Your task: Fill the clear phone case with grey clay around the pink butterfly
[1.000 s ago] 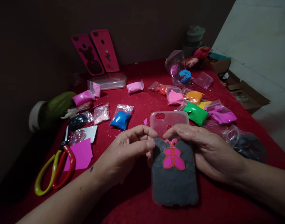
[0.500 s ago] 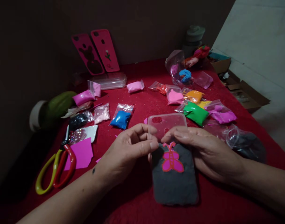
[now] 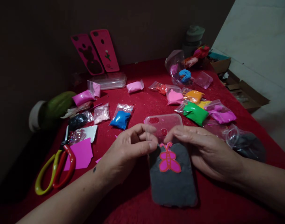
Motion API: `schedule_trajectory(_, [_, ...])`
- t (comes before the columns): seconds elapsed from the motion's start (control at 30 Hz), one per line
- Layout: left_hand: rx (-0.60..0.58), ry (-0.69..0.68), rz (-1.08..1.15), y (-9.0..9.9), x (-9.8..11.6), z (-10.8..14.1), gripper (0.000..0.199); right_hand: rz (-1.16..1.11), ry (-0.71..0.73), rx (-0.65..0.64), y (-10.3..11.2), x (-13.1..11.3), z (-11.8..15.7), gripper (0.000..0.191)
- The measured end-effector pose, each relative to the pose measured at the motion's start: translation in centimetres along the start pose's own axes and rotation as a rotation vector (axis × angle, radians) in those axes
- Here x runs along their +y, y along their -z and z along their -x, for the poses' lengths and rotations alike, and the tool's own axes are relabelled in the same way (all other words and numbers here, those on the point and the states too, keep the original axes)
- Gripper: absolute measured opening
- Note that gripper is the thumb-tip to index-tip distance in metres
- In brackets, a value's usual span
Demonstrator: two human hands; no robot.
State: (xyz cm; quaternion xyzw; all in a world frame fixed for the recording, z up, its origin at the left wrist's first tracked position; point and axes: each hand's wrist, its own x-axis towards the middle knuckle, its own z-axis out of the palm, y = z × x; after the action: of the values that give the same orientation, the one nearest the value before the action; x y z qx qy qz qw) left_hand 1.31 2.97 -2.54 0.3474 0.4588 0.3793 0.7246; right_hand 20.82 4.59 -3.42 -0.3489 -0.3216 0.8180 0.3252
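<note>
A clear phone case [image 3: 167, 119] lies in front of me, its lower part covered with dark grey clay [image 3: 172, 189]. On the clay sits a pink butterfly [image 3: 169, 161] outlined in orange-red. My left hand [image 3: 135, 144] grips the case's left edge, thumb on the front near the clay's top border and fingers partly behind. My right hand [image 3: 203, 149] holds the right edge, with its thumb and index finger reaching over the bare upper part; the other fingers are partly hidden.
Yellow-and-red handled scissors [image 3: 65, 165] lie left by pink paper [image 3: 83, 154]. Bags of clay, among them a blue bag [image 3: 121, 119] and a green bag [image 3: 195, 113], spread across the red table. Two pink phone cases [image 3: 105, 51] lean at the back. Cardboard boxes [image 3: 245, 93] stand right.
The case has shifted slightly left and tilted a little at its top. Both hands stay at its sides, and the right fingertips now rest nearer the butterfly's antennae.
</note>
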Motion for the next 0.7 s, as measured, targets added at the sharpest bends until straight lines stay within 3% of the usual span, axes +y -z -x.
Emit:
schedule_trajectory(0.3, [-0.046, -0.01, -0.071, -0.42, -0.27, 0.13, 0.035, -0.032, -0.019, -0.037, -0.12, 0.31, 0.03, 0.02])
schedule_trajectory(0.7, [0.017, 0.01, -0.098, -0.49, 0.03, 0.44, 0.035, -0.025, -0.022, -0.076, 0.01, 0.29, 0.04, 0.021])
